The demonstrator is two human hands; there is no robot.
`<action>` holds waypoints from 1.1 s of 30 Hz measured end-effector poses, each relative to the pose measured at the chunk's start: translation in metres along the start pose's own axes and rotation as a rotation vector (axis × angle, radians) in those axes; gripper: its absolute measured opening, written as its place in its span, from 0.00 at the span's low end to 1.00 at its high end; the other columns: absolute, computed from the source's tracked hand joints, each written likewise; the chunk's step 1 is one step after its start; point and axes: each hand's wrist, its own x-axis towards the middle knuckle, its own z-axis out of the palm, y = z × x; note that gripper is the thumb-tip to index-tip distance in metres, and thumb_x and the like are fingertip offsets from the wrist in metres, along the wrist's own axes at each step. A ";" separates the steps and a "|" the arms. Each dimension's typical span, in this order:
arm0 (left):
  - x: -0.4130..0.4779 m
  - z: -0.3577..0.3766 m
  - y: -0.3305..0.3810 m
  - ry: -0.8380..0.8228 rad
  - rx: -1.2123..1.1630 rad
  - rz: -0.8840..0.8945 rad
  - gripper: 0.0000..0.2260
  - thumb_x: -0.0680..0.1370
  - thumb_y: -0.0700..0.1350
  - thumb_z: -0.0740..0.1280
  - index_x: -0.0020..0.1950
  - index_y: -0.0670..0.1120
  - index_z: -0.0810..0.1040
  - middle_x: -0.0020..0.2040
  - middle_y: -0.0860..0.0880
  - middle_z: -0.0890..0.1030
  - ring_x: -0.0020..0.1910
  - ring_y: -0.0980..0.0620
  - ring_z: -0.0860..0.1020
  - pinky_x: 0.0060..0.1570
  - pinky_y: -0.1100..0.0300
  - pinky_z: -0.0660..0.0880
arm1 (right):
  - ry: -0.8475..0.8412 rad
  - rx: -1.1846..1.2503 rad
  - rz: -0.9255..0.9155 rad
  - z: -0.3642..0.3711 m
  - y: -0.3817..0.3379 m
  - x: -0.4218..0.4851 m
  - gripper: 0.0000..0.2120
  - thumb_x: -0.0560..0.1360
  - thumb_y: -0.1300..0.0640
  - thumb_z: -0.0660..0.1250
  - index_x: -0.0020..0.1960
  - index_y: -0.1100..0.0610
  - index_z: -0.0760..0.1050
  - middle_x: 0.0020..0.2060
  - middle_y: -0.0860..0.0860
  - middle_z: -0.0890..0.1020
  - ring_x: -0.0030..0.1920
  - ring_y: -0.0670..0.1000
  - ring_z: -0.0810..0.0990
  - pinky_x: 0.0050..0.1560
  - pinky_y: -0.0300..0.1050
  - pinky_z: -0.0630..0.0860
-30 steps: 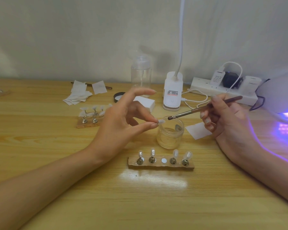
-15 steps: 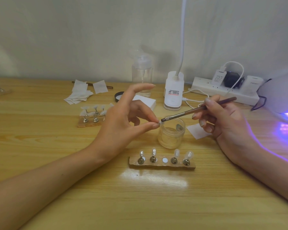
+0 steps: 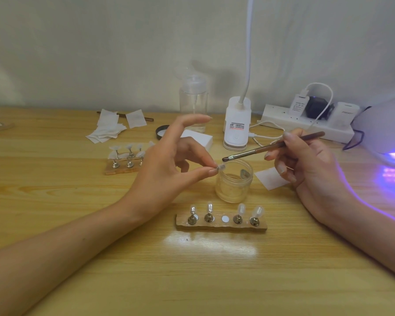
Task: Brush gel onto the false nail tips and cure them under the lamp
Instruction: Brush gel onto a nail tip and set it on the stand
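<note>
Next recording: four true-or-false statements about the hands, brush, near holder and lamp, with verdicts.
1. The left hand pinches a nail tip. True.
2. The brush lies inside the jar. False: the right hand holds it, bristles near the nail tip.
3. Every spot on the near holder carries a tip. False: its middle spot is bare.
4. The curing lamp glows purple. True.
</note>
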 end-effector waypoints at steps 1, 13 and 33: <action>0.000 0.000 0.000 0.001 -0.001 0.000 0.31 0.73 0.36 0.77 0.72 0.50 0.69 0.41 0.52 0.85 0.45 0.51 0.84 0.36 0.53 0.75 | -0.018 -0.009 0.002 0.000 0.000 0.000 0.12 0.73 0.46 0.69 0.42 0.53 0.71 0.34 0.52 0.84 0.26 0.45 0.73 0.24 0.32 0.65; 0.000 0.000 0.000 0.007 0.003 -0.009 0.30 0.73 0.36 0.77 0.71 0.50 0.70 0.40 0.52 0.85 0.44 0.52 0.84 0.34 0.56 0.73 | -0.003 -0.025 -0.001 0.001 -0.001 -0.002 0.10 0.75 0.46 0.69 0.39 0.48 0.73 0.35 0.53 0.84 0.26 0.45 0.71 0.26 0.36 0.60; 0.002 -0.004 -0.002 -0.086 -0.168 -0.159 0.30 0.68 0.44 0.77 0.69 0.53 0.73 0.40 0.49 0.84 0.47 0.49 0.86 0.52 0.60 0.80 | 0.021 -0.007 -0.014 0.000 -0.002 -0.002 0.10 0.73 0.46 0.70 0.39 0.49 0.72 0.35 0.54 0.84 0.24 0.46 0.70 0.25 0.34 0.62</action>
